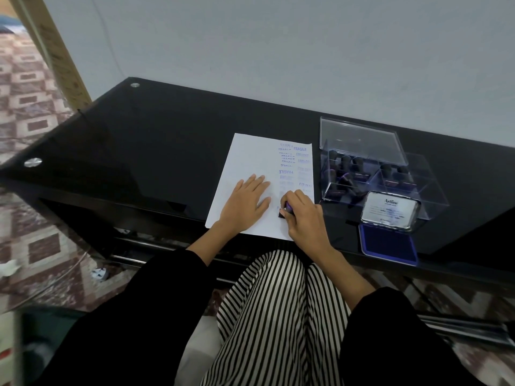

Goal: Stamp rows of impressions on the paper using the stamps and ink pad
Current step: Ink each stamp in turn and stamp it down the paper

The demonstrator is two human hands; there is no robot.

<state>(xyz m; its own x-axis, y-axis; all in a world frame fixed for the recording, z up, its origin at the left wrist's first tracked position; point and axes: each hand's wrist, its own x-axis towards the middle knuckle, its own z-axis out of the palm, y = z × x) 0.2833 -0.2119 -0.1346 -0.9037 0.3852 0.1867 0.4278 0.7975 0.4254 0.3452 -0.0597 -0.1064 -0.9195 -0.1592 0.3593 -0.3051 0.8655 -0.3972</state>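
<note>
The person sits at a black glass table [167, 140] that crosses the middle of the frame. A white paper [245, 160] lies on it, a little right of centre, and its near edge reaches the table edge.

The left hand [246, 203] lies flat on the lower half of the paper. Its fingers are straight and a little spread, and it holds nothing, only presses the sheet down. Just to the right of it, the right hand [305, 218] has its fingers curled around a small stamp [286, 210], which is dark with a purple part. The base of the stamp touches the paper near the lower right corner, and the fingers hide most of it.

Blue impressions [295, 162] run down the right side of the paper, above the right hand. The word FRAGILE can be read several times, but the others are too faint.

To the right of the paper stands a clear plastic box [359, 137] with its cover raised. More stamps [359, 168] with dark handles are inside it. Below the box in the frame, the ink pad [388, 245] is open. The blue pad lies flat at the table edge and its metal lid [390, 208] stands up behind it.

Black sleeves [167, 288] and striped trousers [278, 316] fill the bottom of the frame.
</note>
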